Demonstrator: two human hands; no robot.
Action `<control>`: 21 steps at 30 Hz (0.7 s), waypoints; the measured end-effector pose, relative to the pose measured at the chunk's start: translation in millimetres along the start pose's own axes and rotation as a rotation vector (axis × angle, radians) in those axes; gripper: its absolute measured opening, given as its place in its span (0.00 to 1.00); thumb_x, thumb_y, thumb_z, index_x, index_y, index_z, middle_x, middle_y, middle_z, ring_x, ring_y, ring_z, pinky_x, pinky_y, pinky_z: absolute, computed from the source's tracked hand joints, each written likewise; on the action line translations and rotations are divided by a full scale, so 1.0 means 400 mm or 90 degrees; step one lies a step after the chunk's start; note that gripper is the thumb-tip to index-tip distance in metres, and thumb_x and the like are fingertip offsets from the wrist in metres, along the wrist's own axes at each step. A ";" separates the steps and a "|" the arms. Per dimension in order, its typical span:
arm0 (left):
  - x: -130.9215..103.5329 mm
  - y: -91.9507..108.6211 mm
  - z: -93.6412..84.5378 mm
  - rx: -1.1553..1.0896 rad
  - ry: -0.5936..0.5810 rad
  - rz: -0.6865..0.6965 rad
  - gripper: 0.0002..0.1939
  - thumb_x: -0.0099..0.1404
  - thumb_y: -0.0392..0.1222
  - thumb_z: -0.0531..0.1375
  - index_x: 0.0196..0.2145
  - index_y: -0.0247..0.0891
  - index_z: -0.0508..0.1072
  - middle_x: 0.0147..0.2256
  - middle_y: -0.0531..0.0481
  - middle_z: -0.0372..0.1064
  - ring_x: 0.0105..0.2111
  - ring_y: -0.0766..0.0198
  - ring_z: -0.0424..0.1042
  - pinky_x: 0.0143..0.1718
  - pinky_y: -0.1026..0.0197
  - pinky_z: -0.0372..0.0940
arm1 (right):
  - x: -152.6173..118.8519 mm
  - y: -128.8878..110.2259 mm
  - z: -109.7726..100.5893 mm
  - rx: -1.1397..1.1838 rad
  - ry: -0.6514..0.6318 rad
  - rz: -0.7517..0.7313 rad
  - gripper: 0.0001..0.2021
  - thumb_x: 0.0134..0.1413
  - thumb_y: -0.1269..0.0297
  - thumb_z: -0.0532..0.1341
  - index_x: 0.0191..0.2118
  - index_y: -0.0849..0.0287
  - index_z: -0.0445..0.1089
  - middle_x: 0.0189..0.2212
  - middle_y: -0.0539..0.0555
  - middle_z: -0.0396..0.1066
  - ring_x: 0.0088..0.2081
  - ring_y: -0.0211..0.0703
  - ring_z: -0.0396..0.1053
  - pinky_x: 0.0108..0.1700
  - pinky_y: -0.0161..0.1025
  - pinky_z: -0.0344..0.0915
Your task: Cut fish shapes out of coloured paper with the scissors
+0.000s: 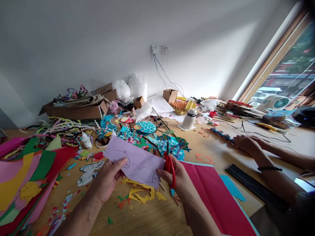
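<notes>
A sheet of purple paper [144,161] with two fish outlines drawn on it is held up over the table between both hands. My left hand [110,175] pinches its lower left part, thumb on top. My right hand [176,172] grips red-handled scissors [169,164], blades pointing up and away, and its thumb also presses the right edge of the paper. Yellow paper scraps [141,193] lie on the table below. Black-and-white paper fish [88,173] rest left of my left hand, near a white glue bottle [86,141].
Coloured paper sheets [36,167] are piled at left, and a dark red sheet [206,190] lies at right. Blue woven paper fish [146,127] are behind. A white bottle [189,118] stands farther back. Another person's hands [248,144] touch a row of blue items at right.
</notes>
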State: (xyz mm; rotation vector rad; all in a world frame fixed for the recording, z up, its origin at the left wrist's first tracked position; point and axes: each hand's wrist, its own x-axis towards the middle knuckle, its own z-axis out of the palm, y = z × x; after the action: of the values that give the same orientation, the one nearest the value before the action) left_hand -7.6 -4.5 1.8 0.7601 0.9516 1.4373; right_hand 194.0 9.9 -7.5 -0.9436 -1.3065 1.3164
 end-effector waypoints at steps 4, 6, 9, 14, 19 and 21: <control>0.002 0.006 0.002 -0.006 0.050 0.047 0.08 0.48 0.37 0.66 0.28 0.37 0.71 0.24 0.57 0.70 0.21 0.69 0.67 0.17 0.68 0.60 | 0.004 -0.015 -0.001 -0.052 0.058 -0.034 0.13 0.43 0.57 0.65 0.30 0.58 0.62 0.22 0.46 0.59 0.23 0.35 0.56 0.25 0.31 0.55; 0.003 0.008 0.005 -0.029 0.094 0.082 0.10 0.48 0.38 0.66 0.29 0.37 0.71 0.24 0.59 0.70 0.20 0.70 0.66 0.16 0.69 0.59 | -0.015 -0.012 0.001 -0.060 0.103 -0.049 0.12 0.50 0.55 0.59 0.32 0.58 0.62 0.23 0.47 0.61 0.24 0.36 0.57 0.26 0.33 0.56; 0.007 0.007 0.010 -0.063 0.145 0.121 0.13 0.47 0.37 0.66 0.33 0.38 0.71 0.26 0.59 0.70 0.20 0.71 0.65 0.16 0.70 0.58 | -0.070 0.001 0.025 -0.036 0.068 -0.064 0.15 0.55 0.51 0.54 0.30 0.59 0.62 0.21 0.48 0.60 0.23 0.36 0.55 0.26 0.33 0.53; 0.007 0.002 0.035 -0.104 0.162 0.162 0.13 0.49 0.37 0.65 0.34 0.40 0.71 0.26 0.60 0.70 0.21 0.71 0.66 0.17 0.70 0.58 | -0.164 0.029 0.133 0.078 -0.117 0.140 0.24 0.45 0.39 0.56 0.25 0.59 0.64 0.17 0.48 0.59 0.18 0.33 0.53 0.20 0.31 0.47; -0.002 0.000 0.065 -0.127 0.161 0.194 0.15 0.51 0.37 0.64 0.38 0.45 0.71 0.34 0.56 0.75 0.40 0.61 0.71 0.31 0.65 0.66 | -0.160 0.060 0.200 0.088 -0.162 0.227 0.28 0.40 0.34 0.55 0.26 0.60 0.65 0.13 0.45 0.57 0.15 0.32 0.51 0.18 0.29 0.46; -0.006 -0.003 0.070 -0.126 0.163 0.191 0.16 0.52 0.38 0.63 0.40 0.46 0.71 0.36 0.55 0.75 0.43 0.58 0.70 0.35 0.62 0.67 | -0.143 0.069 0.205 0.086 -0.177 0.223 0.28 0.41 0.35 0.55 0.26 0.60 0.64 0.12 0.44 0.57 0.15 0.31 0.52 0.18 0.29 0.46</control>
State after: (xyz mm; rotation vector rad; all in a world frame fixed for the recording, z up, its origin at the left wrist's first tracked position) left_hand 18.0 -3.4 13.5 0.5976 0.8946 1.8963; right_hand 120.9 -59.1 -33.1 -0.9473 -1.2754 1.8373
